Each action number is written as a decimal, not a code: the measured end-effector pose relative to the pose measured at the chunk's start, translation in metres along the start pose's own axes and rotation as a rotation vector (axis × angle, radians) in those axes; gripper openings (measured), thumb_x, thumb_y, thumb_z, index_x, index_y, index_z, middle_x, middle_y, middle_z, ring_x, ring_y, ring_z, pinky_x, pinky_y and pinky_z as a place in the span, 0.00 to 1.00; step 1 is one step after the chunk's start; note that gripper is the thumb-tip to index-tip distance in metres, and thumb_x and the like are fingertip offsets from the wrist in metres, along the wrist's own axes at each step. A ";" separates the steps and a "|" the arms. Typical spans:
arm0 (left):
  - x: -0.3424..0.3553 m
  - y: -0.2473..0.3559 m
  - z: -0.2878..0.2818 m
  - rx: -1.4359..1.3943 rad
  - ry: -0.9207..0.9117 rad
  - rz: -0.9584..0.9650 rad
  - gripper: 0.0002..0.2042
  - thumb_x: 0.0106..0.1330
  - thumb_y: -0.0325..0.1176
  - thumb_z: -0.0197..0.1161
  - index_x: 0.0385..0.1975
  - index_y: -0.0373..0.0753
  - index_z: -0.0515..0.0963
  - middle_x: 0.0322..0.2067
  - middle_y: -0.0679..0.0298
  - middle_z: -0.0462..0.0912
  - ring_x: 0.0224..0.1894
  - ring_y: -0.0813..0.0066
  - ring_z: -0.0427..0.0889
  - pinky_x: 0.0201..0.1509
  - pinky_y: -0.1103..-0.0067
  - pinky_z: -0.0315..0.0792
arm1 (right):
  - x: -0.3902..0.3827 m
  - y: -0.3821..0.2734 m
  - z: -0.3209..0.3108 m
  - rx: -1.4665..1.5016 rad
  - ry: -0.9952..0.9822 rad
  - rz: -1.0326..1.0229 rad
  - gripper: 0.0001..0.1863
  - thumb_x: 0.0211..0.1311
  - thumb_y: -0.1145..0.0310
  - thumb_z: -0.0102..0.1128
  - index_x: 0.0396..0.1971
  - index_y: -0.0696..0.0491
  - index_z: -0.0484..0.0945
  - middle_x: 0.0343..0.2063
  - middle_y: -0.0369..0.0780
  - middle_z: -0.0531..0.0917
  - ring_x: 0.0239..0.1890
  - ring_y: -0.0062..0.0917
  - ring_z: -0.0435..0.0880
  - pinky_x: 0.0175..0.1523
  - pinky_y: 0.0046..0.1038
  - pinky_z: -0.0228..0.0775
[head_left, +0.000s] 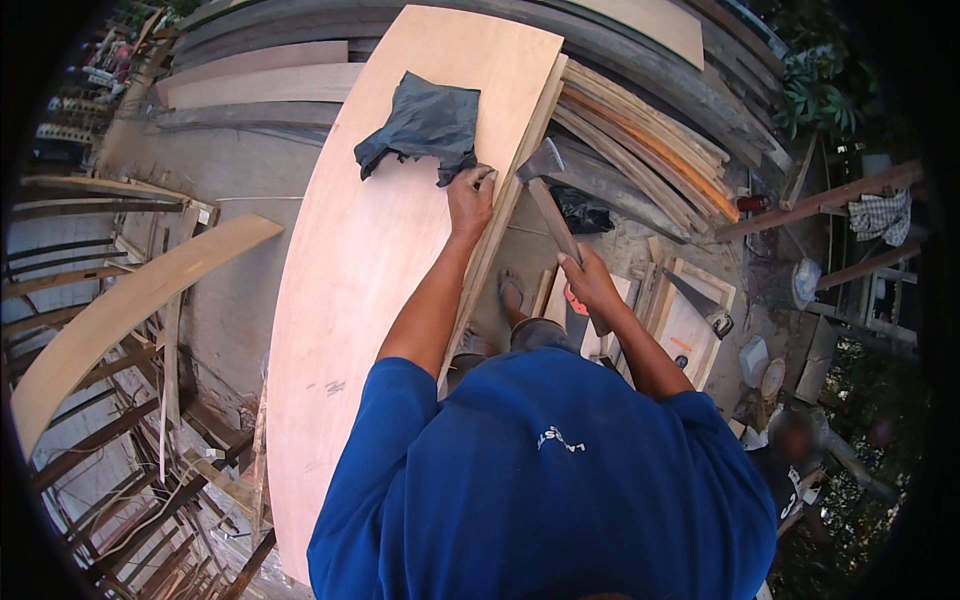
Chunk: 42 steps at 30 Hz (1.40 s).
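My right hand (592, 280) grips the wooden handle of a hatchet (556, 218), its grey metal head raised beside the long edge of a plywood sheet (345, 260). Close to that head, my left hand (470, 205) rests at the sheet's right edge with thumb and fingers pinched together. Whatever the pinch holds, if anything, is too small to make out. Just beyond the left fingertips, a crumpled black plastic bag (425, 122) lies on the plywood. Timber shows beneath the sheet along its right edge.
Long planks (650, 150) are stacked beyond the sheet. A handsaw (697, 302) lies on a wooden frame at right, near an orange-handled tool (575, 302). A curved board (140, 310) spans the left, above slatted timber. Another person (790, 455) is at lower right.
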<state>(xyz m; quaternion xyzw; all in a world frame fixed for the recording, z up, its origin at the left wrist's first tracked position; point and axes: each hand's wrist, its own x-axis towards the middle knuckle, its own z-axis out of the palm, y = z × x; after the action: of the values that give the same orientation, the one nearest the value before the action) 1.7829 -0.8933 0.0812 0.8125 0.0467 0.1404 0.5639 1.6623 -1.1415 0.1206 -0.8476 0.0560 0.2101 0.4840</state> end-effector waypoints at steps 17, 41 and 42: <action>0.006 -0.025 0.015 0.206 0.011 0.225 0.05 0.64 0.25 0.65 0.35 0.32 0.84 0.36 0.48 0.86 0.40 0.44 0.84 0.46 0.60 0.76 | 0.012 -0.076 -0.017 -0.554 0.014 -0.113 0.16 0.73 0.61 0.59 0.52 0.54 0.70 0.30 0.57 0.85 0.35 0.59 0.84 0.40 0.54 0.74; -0.302 -0.052 -0.286 1.100 0.374 -0.610 0.30 0.79 0.52 0.51 0.72 0.37 0.66 0.76 0.52 0.61 0.78 0.45 0.56 0.76 0.45 0.51 | 0.005 -0.079 -0.002 -0.567 0.153 -0.096 0.16 0.72 0.61 0.59 0.49 0.57 0.71 0.31 0.62 0.84 0.39 0.61 0.85 0.42 0.54 0.76; -0.316 -0.058 -0.288 1.079 0.403 -0.721 0.32 0.79 0.53 0.50 0.75 0.38 0.63 0.78 0.53 0.58 0.79 0.45 0.53 0.77 0.45 0.48 | 0.007 -0.071 -0.001 -0.571 0.154 -0.108 0.16 0.72 0.61 0.59 0.49 0.57 0.71 0.31 0.62 0.84 0.39 0.61 0.85 0.42 0.54 0.76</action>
<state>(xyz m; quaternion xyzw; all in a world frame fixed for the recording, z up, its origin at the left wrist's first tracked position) 1.4051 -0.6860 0.0651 0.8717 0.4823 0.0496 0.0712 1.6899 -1.1042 0.1753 -0.9647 -0.0139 0.1263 0.2308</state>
